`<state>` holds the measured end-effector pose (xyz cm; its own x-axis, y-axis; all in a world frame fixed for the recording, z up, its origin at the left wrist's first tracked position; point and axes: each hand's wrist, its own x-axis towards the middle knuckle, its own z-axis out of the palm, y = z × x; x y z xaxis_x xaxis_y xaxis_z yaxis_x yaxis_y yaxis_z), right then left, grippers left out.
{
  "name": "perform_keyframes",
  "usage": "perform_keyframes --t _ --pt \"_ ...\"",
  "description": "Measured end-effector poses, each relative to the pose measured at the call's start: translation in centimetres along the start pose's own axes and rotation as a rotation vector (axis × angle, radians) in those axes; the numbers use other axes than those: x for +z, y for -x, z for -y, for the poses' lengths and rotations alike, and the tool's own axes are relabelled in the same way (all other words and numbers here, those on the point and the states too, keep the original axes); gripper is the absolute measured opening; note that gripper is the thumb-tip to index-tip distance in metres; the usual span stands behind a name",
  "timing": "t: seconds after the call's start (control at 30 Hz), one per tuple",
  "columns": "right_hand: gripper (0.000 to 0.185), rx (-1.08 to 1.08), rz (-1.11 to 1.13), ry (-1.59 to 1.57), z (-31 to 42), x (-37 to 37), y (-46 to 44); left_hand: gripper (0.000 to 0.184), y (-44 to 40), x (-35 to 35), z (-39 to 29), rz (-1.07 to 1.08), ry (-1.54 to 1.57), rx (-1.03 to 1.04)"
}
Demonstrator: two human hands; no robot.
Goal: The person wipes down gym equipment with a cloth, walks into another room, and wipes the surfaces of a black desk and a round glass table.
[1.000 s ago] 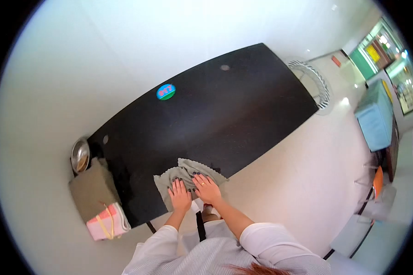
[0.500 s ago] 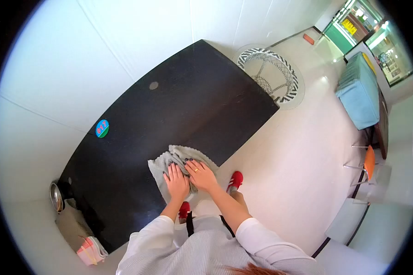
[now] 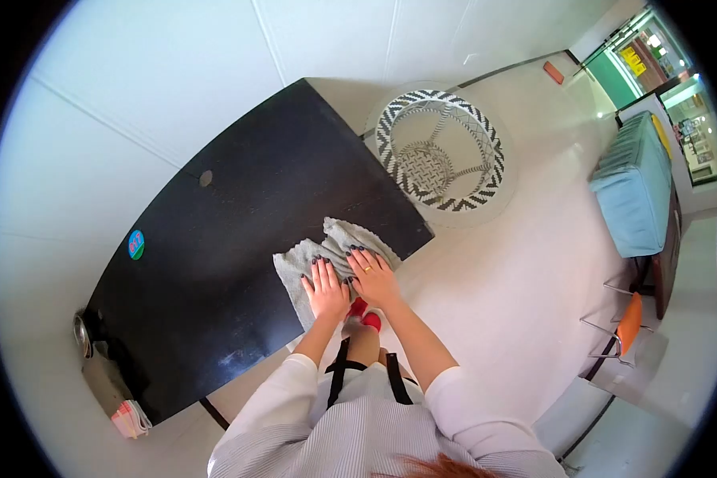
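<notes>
A grey cloth (image 3: 293, 275) lies spread and wrinkled on the dark table (image 3: 255, 179), partly over its near edge. My left hand (image 3: 327, 291) rests flat on the cloth, fingers stretched out. Close beside it, my right hand (image 3: 376, 280) also presses flat on the cloth, with its fingers extended and a ring on one of them. Parts of the cloth are hidden under both palms.
A round glass-topped table with a woven black-and-white rim (image 3: 486, 187) stands at the dark table's far end. A round sticker (image 3: 136, 244) and a grommet (image 3: 206, 178) mark the tabletop. At right are a blue-covered piece of furniture (image 3: 633, 191) and an orange chair (image 3: 629, 323).
Both hands and the cloth have shifted along the table toward its right end. My body and view have moved the same way, and my feet are closer together.
</notes>
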<state>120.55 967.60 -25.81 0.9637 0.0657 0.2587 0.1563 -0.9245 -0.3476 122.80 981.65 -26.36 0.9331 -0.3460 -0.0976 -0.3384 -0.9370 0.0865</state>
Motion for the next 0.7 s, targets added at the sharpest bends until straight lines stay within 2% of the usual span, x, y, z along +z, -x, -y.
perform_keyframes --t 0.23,0.4,0.47,0.57,0.67,0.7 --pt "0.048 0.063 -0.032 0.043 -5.3 -1.8 -1.0 0.062 -5.4 -0.8 -5.0 -0.013 0.001 0.121" --pt "0.049 0.096 0.029 0.025 -9.5 -3.4 -2.6 0.062 -9.3 -1.3 -7.8 -0.004 -0.048 0.159" --pt "0.049 0.115 0.052 0.014 -11.4 -4.1 -3.1 0.06 -10.2 -1.6 -8.6 -0.043 0.044 0.208" --pt "0.05 0.071 0.1 0.062 -13.5 -4.9 -3.6 0.06 -12.3 -2.1 -10.0 -0.025 0.028 0.273" --pt "0.044 0.091 0.0 0.027 -16.3 -4.4 -4.4 0.061 -15.0 -2.2 -11.6 -0.046 -0.011 0.33" --pt "0.04 0.204 0.062 -0.107 -17.3 -4.3 -4.8 0.061 -15.9 -2.3 -12.3 -0.05 0.001 0.352"
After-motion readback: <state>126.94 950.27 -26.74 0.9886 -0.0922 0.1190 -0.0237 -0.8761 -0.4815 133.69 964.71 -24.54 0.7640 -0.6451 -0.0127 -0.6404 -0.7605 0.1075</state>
